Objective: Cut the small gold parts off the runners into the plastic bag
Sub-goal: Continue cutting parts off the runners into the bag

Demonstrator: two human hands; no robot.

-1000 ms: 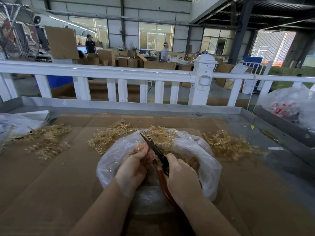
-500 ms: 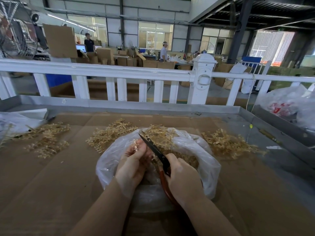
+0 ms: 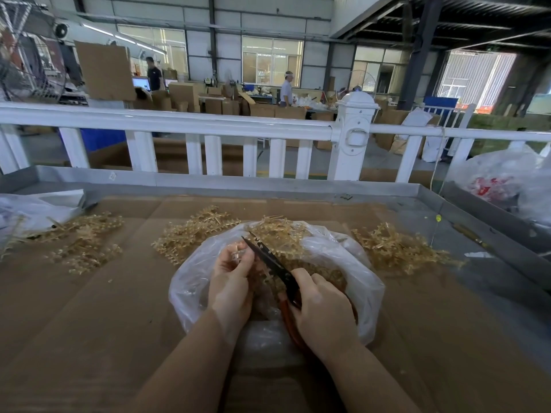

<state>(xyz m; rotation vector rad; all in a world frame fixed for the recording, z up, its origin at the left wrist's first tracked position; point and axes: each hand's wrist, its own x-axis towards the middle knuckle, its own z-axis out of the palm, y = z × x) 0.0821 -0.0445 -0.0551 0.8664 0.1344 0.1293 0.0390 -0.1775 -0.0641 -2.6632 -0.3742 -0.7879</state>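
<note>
A clear plastic bag [image 3: 190,281] lies open on the cardboard-covered table, with cut gold parts [image 3: 325,275] heaped inside. Over its mouth my left hand [image 3: 231,281] pinches a small gold runner [image 3: 237,253] between fingers and thumb. My right hand [image 3: 322,311] grips the orange handles of dark-bladed snips [image 3: 271,260], whose blades point up and left beside the runner. Whether the blades touch the runner is hidden by my fingers.
Piles of gold runners lie at the left [image 3: 86,242], at centre-left [image 3: 193,234] and on the right [image 3: 396,248]. A white bag [image 3: 35,207] sits far left, another bag [image 3: 507,180] far right. A metal rim [image 3: 238,181] and white fence [image 3: 179,122] bound the table's far side.
My hands and the snips stay over the bag; the left fingers have shifted slightly on the runner. The camera has tilted a little.
</note>
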